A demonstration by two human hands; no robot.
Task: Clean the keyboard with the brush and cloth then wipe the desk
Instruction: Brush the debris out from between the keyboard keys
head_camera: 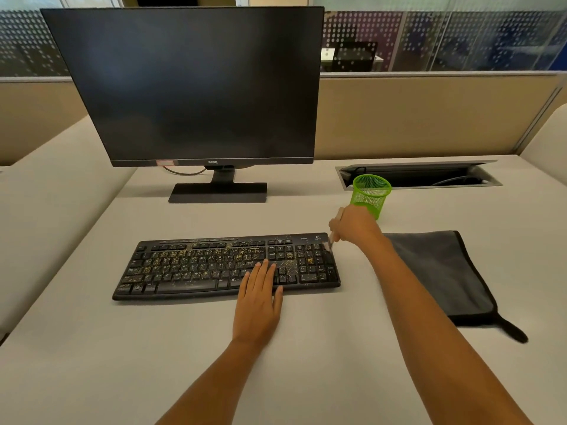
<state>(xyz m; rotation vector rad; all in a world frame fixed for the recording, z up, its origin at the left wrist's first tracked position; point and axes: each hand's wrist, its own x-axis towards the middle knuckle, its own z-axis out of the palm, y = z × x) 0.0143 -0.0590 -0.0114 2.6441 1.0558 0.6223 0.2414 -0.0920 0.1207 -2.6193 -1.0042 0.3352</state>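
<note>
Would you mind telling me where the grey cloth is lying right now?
In the head view, the grey cloth lies on the desk, right of the keyboard and nearer the person than the green mesh cup.

Bare desk (322, 357) is lying open along the near edge and down the left edge beside the keyboard (196, 268), which is taking up the middle. The left hand (259, 299) is lying flat on the keyboard's right-centre keys. The right hand (352, 225), gripping a brush (330, 245), is crowding the keyboard's far right corner, with the green mesh cup (372, 191) standing just behind it. The cloth (438, 271) is covering the strip toward the right edge. The monitor (190, 87) and its base (217, 192) are blocking the far middle, and an open band is running between base and keyboard. A cable hatch (417, 176) is gaping near the far right corner.
</note>
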